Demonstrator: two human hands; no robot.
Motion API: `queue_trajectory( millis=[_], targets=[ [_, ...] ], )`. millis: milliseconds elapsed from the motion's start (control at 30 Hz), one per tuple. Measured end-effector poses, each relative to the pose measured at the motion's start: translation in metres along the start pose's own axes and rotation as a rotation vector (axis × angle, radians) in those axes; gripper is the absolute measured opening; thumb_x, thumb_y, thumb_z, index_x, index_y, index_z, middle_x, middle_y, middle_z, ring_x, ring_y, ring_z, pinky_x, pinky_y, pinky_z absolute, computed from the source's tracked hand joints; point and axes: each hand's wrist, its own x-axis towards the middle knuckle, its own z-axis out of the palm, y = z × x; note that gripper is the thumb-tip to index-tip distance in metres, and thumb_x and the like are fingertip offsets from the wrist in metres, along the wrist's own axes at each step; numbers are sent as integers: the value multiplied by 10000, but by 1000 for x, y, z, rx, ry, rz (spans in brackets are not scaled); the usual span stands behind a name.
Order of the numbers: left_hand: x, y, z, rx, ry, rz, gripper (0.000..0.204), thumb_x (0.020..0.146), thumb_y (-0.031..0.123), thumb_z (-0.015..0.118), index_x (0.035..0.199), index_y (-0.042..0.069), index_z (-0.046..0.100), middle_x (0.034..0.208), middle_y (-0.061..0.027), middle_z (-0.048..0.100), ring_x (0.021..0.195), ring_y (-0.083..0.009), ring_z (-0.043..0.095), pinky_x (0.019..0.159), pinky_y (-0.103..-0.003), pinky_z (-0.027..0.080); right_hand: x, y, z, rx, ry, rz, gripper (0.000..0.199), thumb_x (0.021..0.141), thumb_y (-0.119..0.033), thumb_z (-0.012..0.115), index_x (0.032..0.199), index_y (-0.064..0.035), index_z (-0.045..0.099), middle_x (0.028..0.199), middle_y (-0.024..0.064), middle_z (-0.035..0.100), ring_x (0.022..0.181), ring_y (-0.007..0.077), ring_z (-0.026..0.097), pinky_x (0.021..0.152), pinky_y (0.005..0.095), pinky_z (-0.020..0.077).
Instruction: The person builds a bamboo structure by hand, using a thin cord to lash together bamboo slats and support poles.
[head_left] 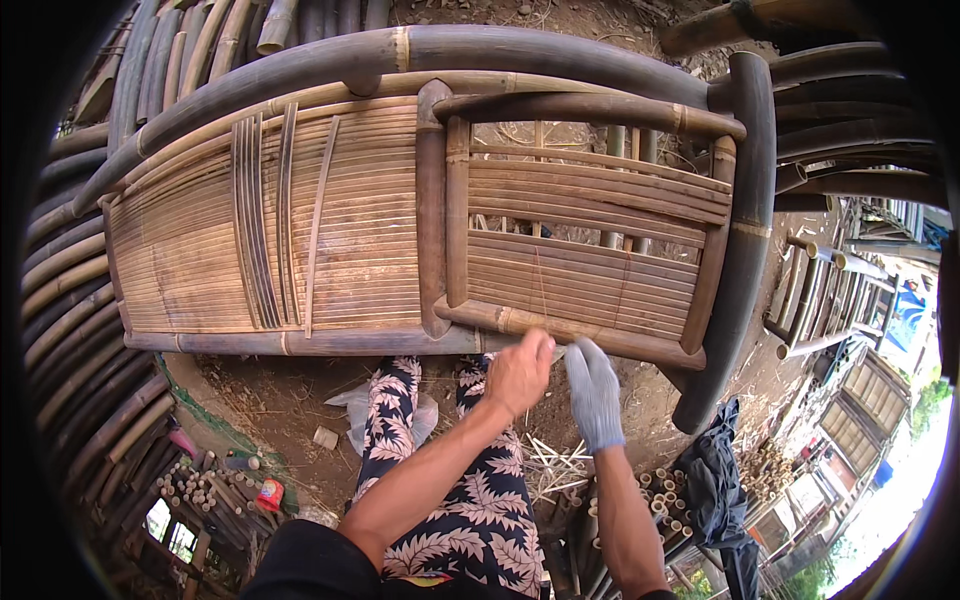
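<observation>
Big brown bamboo bench frame w/ slatted seat (300, 240) fills upper and centre of frame, lying tipped toward the camera; thick dark curved pole arcs across the top. Its slatted bamboo back panel (590, 250) sits centre-right, thin slats running across inside a round-pole border. Stacks of dark bamboo poles (70, 330) line the left edge; more bamboo frames (830, 300) at far right. Legs in dark trousers w/ pale leaf print (470, 500) stand lower centre on bare dirt. Dark cloth heap (715, 480) lower right, cut bamboo stubs beside it.

Left hand (518, 372), bare, lower centre: fingers curled, clenched against the panel's bottom rail; can't tell if they pinch anything. Right hand (594, 392), in a grey-blue knit glove, just beside it: fingers straight, released, tips near the same rail, holding nothing.
</observation>
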Motion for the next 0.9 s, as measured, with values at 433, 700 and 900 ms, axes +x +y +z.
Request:
queue_trajectory(
  millis=[433, 700, 900],
  targets=[
    [-51, 104, -192, -106, -36, 587, 103, 872, 130, 707, 903, 32, 710, 757, -82, 599, 612, -224, 620, 559, -347, 492, -28, -163, -72, 132, -441, -608, 271, 913, -233, 700, 1079, -21, 725, 984, 151, 713, 890, 243, 690, 832, 363, 534],
    [126, -22, -127, 106, -32, 293, 481, 849, 338, 760, 1203, 27, 663, 1145, -133, 630, 1059, -271, 608, 963, -388, 495, 92, -74, -73, -595, 700, -282, 192, 924, -281, 674, 896, -108, 750, 827, 114, 716, 756, 316, 697, 686, 411, 555],
    [151, -50, -78, 470, -13, 505, 841, 749, 468, 816, 1374, 9, 490, 1330, -144, 530, 1322, -340, 407, 1157, -437, 340, 127, -47, -20, -887, 754, -206, 253, 930, -281, 597, 777, -106, 696, 793, 123, 702, 715, 331, 698, 629, 452, 561]
  ],
)
